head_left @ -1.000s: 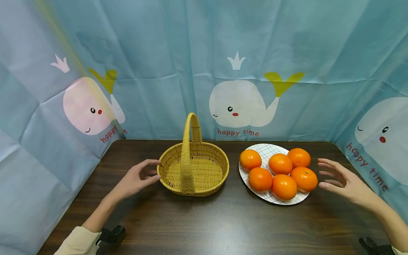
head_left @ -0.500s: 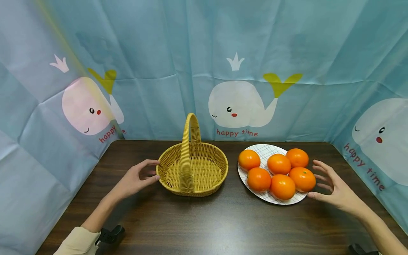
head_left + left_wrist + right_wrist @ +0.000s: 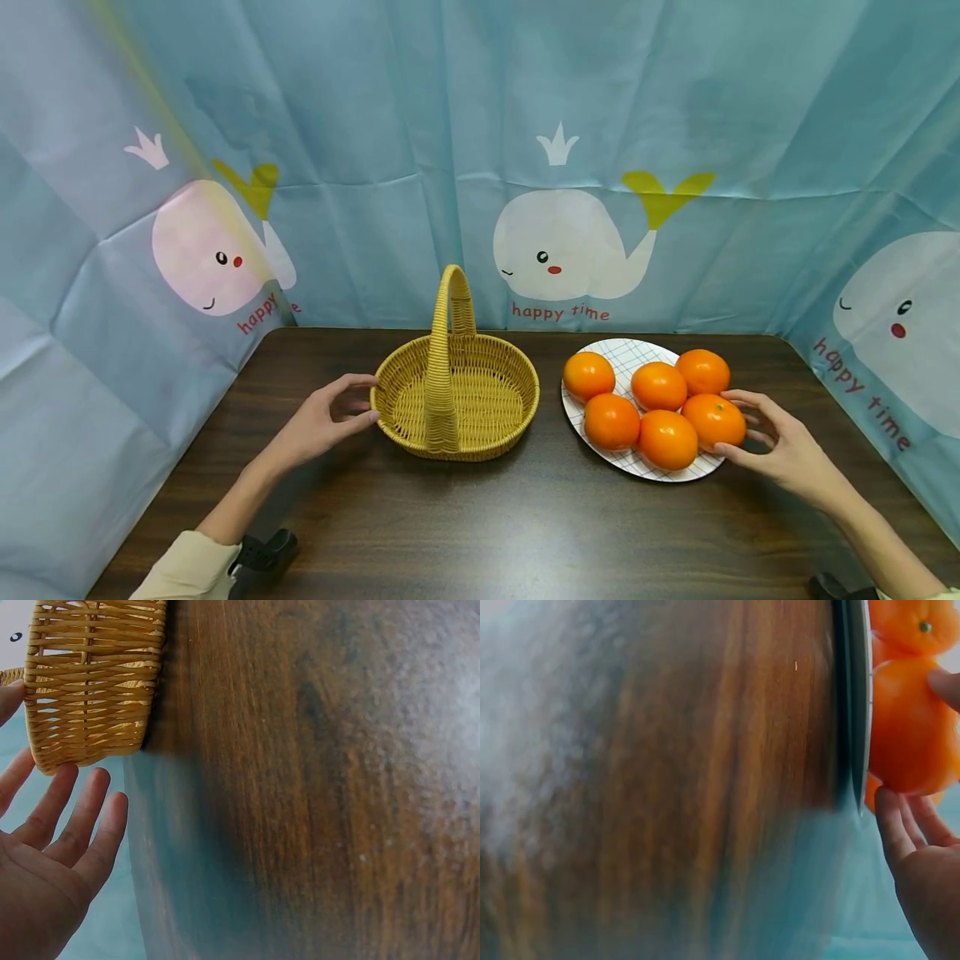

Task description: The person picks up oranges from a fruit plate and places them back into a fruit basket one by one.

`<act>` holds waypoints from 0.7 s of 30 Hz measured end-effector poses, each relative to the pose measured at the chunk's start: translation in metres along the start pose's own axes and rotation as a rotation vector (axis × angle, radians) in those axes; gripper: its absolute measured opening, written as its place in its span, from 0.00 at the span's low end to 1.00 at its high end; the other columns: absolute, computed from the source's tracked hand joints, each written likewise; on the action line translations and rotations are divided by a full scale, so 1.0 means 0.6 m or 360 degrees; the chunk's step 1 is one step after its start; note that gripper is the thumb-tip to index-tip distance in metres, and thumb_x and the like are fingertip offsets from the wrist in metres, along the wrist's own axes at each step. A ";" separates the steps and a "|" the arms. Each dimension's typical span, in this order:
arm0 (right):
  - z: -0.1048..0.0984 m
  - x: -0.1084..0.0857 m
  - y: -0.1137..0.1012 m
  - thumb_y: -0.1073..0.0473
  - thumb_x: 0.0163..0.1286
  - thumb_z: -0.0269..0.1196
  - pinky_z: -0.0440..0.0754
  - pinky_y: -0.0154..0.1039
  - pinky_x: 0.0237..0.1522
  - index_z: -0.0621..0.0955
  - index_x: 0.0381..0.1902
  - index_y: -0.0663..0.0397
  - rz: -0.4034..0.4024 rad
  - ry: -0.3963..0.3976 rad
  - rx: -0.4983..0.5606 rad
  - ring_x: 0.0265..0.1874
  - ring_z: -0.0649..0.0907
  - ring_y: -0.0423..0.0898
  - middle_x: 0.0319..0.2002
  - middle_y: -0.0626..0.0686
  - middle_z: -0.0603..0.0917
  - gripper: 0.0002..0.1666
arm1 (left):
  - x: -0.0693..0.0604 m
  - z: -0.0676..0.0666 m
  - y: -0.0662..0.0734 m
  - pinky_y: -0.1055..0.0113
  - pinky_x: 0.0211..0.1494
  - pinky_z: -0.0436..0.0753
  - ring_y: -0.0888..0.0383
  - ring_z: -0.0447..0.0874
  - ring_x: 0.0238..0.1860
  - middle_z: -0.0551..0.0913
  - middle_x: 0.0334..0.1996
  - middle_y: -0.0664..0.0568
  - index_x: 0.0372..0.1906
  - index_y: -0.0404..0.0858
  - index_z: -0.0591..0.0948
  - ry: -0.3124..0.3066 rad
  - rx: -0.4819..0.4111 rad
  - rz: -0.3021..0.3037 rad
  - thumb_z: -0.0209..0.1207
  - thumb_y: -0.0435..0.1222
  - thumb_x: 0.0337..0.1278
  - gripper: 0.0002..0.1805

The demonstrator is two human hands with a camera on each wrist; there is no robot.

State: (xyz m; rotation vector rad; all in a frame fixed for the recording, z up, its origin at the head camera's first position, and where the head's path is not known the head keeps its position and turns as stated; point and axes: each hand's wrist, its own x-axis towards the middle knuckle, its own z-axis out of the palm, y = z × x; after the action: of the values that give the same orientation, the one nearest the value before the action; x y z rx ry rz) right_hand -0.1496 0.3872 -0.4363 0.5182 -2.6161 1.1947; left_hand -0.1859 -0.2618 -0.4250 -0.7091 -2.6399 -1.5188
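A yellow wicker basket (image 3: pixel 491 404) with a tall arched handle stands left of centre, with nothing in it. My left hand (image 3: pixel 318 422) is at its left rim, the fingertips and thumb against it. The left wrist view shows those fingers nearly straight beside the woven wall (image 3: pixel 94 697). To the right, several oranges lie on a round white plate (image 3: pixel 624 357) with a grid pattern. My right hand (image 3: pixel 783 454) holds the rightmost front orange (image 3: pixel 712 419) between thumb and fingers. In the right wrist view, the thumb lies on that orange (image 3: pixel 907 731) and fingertips touch its opposite side.
Everything stands on a dark brown wooden table (image 3: pixel 480 517). Behind and at both sides hangs a light blue curtain (image 3: pixel 360 150) printed with white whales. Other oranges (image 3: pixel 667 440) sit close against the held one.
My right hand has moved left from beside the plate to the rightmost front orange and taken hold of it. The left hand and the basket have stayed in place.
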 end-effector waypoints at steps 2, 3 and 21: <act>0.000 0.001 0.001 0.70 0.55 0.78 0.73 0.19 0.51 0.71 0.69 0.59 -0.0007 0.0007 -0.0015 0.53 0.76 0.30 0.59 0.45 0.75 0.44 | 0.000 0.000 0.000 0.55 0.50 0.84 0.35 0.82 0.54 0.75 0.62 0.34 0.66 0.31 0.74 -0.0003 -0.0012 0.0001 0.66 0.32 0.66 0.26; 0.000 0.001 0.001 0.70 0.55 0.78 0.72 0.19 0.51 0.71 0.68 0.59 -0.0008 0.0012 -0.0022 0.53 0.75 0.31 0.59 0.45 0.75 0.44 | 0.000 0.000 0.000 0.55 0.50 0.84 0.35 0.82 0.54 0.75 0.62 0.34 0.66 0.31 0.74 -0.0004 -0.0018 0.0001 0.66 0.32 0.66 0.26; -0.043 0.002 -0.016 0.80 0.52 0.75 0.74 0.20 0.50 0.71 0.68 0.63 -0.0043 0.0147 0.0049 0.52 0.78 0.32 0.59 0.49 0.75 0.46 | 0.002 -0.002 0.000 0.59 0.50 0.84 0.38 0.83 0.53 0.75 0.62 0.34 0.66 0.31 0.74 -0.0018 0.0005 -0.0010 0.67 0.33 0.66 0.27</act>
State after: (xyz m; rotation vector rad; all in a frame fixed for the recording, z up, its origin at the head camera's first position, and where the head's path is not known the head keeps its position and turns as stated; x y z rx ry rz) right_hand -0.1455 0.4004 -0.4125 0.4905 -2.5098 1.2220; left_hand -0.1871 -0.2626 -0.4242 -0.7119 -2.6547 -1.5169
